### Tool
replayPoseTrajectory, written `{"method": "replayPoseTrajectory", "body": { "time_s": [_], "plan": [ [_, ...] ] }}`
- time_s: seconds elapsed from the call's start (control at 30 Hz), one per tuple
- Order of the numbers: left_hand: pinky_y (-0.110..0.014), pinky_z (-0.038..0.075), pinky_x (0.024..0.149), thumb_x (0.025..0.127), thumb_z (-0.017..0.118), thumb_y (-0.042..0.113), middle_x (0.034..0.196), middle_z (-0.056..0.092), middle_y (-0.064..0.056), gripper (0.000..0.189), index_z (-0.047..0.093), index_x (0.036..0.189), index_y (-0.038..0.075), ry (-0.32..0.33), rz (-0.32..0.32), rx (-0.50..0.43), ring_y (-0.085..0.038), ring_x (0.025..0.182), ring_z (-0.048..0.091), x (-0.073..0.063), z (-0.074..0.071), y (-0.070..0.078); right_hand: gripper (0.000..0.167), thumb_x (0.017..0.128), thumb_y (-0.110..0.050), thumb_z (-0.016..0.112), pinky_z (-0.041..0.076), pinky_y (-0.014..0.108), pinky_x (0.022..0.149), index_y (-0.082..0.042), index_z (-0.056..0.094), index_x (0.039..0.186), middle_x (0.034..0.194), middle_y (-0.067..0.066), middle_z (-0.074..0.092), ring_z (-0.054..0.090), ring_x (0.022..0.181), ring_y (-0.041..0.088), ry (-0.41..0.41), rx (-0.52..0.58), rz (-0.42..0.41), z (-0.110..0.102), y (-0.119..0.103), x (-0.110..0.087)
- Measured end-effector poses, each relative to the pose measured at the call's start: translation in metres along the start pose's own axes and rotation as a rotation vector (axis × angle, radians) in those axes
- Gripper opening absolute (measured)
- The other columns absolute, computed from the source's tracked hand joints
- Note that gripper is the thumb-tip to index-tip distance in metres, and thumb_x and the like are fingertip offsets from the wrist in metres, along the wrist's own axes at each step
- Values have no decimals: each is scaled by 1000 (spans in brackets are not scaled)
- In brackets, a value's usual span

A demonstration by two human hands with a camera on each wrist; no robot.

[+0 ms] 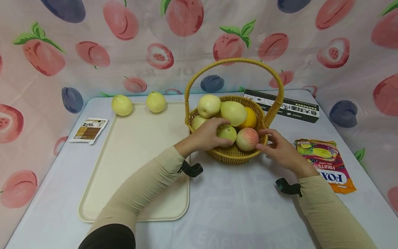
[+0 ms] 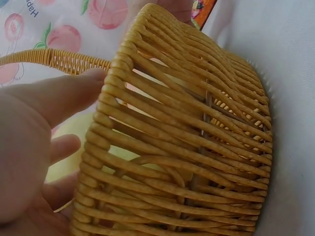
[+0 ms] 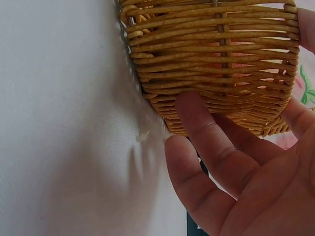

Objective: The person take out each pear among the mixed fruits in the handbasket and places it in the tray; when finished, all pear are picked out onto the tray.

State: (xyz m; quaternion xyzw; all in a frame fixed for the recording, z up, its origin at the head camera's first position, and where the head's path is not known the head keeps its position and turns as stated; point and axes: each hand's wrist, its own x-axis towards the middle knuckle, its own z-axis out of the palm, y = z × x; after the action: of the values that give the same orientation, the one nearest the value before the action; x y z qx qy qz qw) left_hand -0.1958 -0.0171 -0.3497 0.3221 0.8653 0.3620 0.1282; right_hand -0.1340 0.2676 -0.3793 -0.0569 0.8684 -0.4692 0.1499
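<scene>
The left arm [image 1: 143,188] slants inward, left hand [image 1: 206,135] curved; the right arm [image 1: 332,212] reaches forward, right hand [image 1: 283,154] slightly bent.

Round pale-green fruits [image 1: 233,113] in a yellow-brown wicker basket [image 1: 231,159], rectangular cream tray [image 1: 149,138] left of it, flat white-and-brown packet [image 1: 89,130] left of the tray, long black-and-white box [image 1: 295,107] behind the basket rightward, red-orange candy bag [image 1: 329,162] right.

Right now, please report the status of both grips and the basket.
Left grip around green fruit inside basket. Right grip holds basket, upright on table. Handle arches above, perhaps obstructing lifting out.
</scene>
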Motion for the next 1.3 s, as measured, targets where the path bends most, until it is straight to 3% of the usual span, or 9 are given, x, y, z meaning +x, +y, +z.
{"method": "replayPoseTrajectory", "body": {
  "time_s": [0.2, 0.67, 0.9, 1.3],
  "plan": [
    [-30, 37, 106, 89, 79, 29, 137, 55, -11, 61, 55, 138, 1, -36, 3, 16, -21, 127, 47, 1, 0, 1, 67, 100, -38, 62, 50, 36, 84, -9, 31, 152, 153, 24, 32, 55, 116, 39, 0, -2, 9, 1, -1, 0],
    [-32, 42, 101, 89, 78, 34, 137, 57, -6, 63, 53, 142, 11, -110, -79, 83, -19, 122, 53, 4, -2, 1, 66, 100, -39, 61, 50, 37, 84, -10, 31, 151, 154, 26, 31, 54, 115, 40, -4, -12, 12, 0, -2, 0],
    [-32, 41, 101, 92, 75, 34, 139, 57, -4, 61, 52, 145, 16, -166, -76, 117, -19, 123, 53, 7, -2, 2, 66, 100, -39, 62, 50, 41, 86, -10, 31, 151, 155, 27, 29, 53, 118, 42, -7, -11, 17, 0, -3, 0],
    [-31, 41, 101, 93, 74, 29, 144, 53, -3, 61, 49, 148, 19, -255, -79, 124, -17, 125, 50, 15, -2, 2, 65, 101, -38, 61, 50, 37, 84, -8, 32, 151, 152, 26, 33, 54, 116, 41, 0, -27, 8, 0, -5, -1]
  ]
}}
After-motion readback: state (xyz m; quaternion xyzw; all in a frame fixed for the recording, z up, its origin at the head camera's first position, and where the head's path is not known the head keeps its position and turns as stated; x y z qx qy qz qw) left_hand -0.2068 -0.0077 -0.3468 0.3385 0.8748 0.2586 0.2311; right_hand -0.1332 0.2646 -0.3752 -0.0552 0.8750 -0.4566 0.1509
